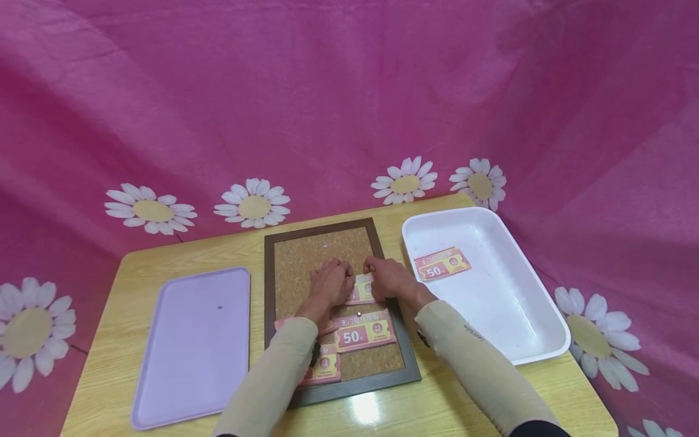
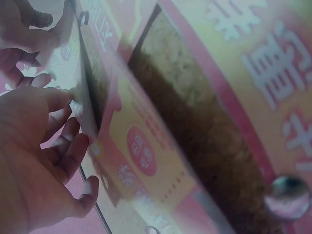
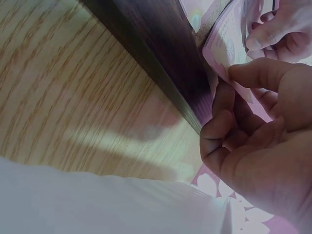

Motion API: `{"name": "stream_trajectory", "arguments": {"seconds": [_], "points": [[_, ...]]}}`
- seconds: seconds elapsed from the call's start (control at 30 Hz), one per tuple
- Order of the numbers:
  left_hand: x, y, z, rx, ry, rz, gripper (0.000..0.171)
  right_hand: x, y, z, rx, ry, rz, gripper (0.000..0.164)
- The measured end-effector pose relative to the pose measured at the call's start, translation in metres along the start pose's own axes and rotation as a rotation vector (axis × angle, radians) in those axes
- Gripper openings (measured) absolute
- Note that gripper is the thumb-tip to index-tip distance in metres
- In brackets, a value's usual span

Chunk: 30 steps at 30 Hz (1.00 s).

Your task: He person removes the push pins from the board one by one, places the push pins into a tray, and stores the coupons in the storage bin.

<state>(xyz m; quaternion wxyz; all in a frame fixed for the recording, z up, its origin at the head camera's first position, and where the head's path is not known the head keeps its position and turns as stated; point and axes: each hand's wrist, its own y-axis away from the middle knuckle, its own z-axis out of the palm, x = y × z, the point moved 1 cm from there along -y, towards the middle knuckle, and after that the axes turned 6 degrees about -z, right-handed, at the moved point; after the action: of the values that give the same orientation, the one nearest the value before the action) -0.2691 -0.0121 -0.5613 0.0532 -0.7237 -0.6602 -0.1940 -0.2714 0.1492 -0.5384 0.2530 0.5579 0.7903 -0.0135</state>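
A brown-framed corkboard (image 1: 295, 261) lies on the table. Over its upper right part, my left hand (image 1: 332, 282) and right hand (image 1: 392, 278) hold a pink and yellow paper coupon (image 1: 361, 292) between them. In the right wrist view, my right thumb and fingers pinch the corner of this coupon (image 3: 229, 48). The left fingers grip its other side in the left wrist view. Just below, a coupon marked 50 (image 1: 364, 331) is on the cork with a round-headed pushpin (image 1: 358, 314) at its top edge. Another coupon (image 1: 326, 366) sits lower left, partly covered by the left forearm.
To the right stands a white plastic bin (image 1: 491, 315) with a coupon (image 1: 442, 263) inside near its left wall. A lilac tray (image 1: 196, 346) lies to the left of the board. A pink cloth with daisies (image 1: 338, 109) hangs behind the wooden table (image 1: 377, 419).
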Motion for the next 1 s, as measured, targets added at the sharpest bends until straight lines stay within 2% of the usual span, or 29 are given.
{"name": "stream_trajectory", "arguments": {"seconds": [0.3, 0.5, 0.73, 1.0], "points": [[-0.004, 0.002, -0.010, 0.032, 0.054, 0.017, 0.016, -0.002, 0.000, -0.003, 0.033, -0.017, -0.049, 0.030], [-0.012, 0.004, -0.017, 0.067, 0.084, 0.014, 0.013, 0.000, -0.001, -0.007, 0.083, -0.056, -0.087, 0.029], [-0.023, 0.005, -0.025, 0.107, 0.053, 0.006, 0.011, 0.001, 0.000, -0.012, 0.138, -0.090, -0.141, 0.018], [-0.032, 0.007, -0.033, 0.094, 0.059, -0.030, 0.013, 0.001, -0.001, -0.017, 0.116, -0.137, -0.115, 0.020]]}}
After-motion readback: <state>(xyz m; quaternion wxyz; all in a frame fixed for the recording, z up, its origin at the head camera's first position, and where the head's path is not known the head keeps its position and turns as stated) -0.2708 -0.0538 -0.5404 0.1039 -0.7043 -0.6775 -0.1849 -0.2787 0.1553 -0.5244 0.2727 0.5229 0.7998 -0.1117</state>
